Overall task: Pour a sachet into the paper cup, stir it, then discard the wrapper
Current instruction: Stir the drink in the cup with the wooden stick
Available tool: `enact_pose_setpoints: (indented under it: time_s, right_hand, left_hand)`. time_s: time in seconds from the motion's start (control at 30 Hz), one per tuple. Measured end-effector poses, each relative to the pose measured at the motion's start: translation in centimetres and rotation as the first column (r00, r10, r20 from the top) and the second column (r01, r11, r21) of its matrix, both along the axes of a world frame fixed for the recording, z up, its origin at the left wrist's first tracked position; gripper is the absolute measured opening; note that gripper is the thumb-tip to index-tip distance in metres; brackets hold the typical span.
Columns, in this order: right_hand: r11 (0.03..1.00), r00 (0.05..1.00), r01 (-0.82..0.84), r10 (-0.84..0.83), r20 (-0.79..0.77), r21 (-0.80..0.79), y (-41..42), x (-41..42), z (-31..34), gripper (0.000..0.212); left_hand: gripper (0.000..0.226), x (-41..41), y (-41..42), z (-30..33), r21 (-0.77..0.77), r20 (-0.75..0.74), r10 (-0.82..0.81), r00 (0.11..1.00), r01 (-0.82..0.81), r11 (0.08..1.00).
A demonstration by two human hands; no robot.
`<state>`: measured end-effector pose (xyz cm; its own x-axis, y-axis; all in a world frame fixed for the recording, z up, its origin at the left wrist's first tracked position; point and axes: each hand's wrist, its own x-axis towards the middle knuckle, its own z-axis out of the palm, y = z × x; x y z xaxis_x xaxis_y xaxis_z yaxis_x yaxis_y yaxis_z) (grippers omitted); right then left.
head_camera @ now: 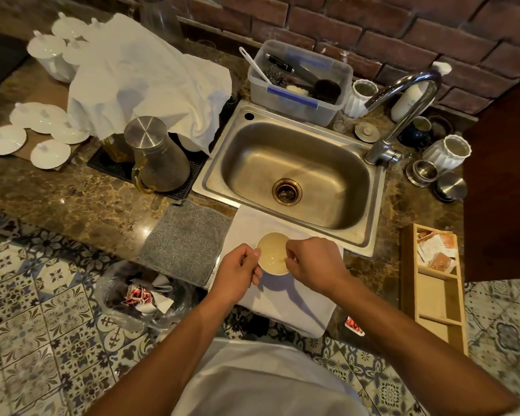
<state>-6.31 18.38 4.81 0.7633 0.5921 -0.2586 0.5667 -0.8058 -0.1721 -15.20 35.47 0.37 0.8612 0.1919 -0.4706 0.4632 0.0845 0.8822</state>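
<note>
A white paper cup [271, 250] with pale liquid stands on a white cloth [288, 298] at the counter's front edge, just below the sink. My left hand [237, 270] grips the cup's left side. My right hand [312, 261] is over the cup's right rim, fingers pinched on a thin stirrer [283, 259] that dips into the liquid; the stirrer is barely visible. A red and white sachet wrapper [354, 325] lies on the counter edge, right of the cloth.
A bin with a clear bag [138, 295] holding wrappers stands on the floor to the left. A wooden sachet box [434, 283] sits at right. The steel sink [294, 172] and tap [403, 112] lie behind the cup. A grey mat [186, 241] lies left of the cloth.
</note>
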Motion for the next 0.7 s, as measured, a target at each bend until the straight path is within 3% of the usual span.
enact_pose_setpoints:
  time_s: [0.17, 0.33, 0.43, 0.57, 0.7]
  right_hand:
    - [0.985, 0.982, 0.141, -0.126, -0.143, 0.100, 0.5, -0.6, -0.4, 0.015]
    - [0.964, 0.972, 0.228, -0.216, -0.092, 0.138, 0.5, -0.7, -0.7, 0.020]
    - [0.967, 0.973, 0.232, -0.231, -0.026, 0.100, 0.6, -0.7, -0.6, 0.023]
    - [0.993, 0.991, 0.122, -0.122, 0.058, -0.001, 0.7, -1.4, -0.5, 0.023]
    - [0.993, 0.993, 0.117, -0.117, -0.026, -0.021, 0.9, -1.8, -0.3, 0.018]
  left_hand:
    - [0.037, 0.0, 0.0, -0.1, 0.013, 0.004, -0.005, 1.000, 0.005, 1.000]
    - [0.036, 0.1, 0.1, -0.2, 0.018, 0.000, -0.022, 1.000, 0.022, 1.000]
    - [0.033, 0.2, 0.2, -0.1, 0.017, -0.008, -0.029, 1.000, 0.029, 0.999]
    - [0.031, 0.4, 0.3, 0.2, 0.025, -0.020, -0.058, 0.998, 0.059, 0.998]
    - [0.031, 0.6, 0.6, 0.5, 0.022, -0.032, -0.079, 0.996, 0.080, 0.997]
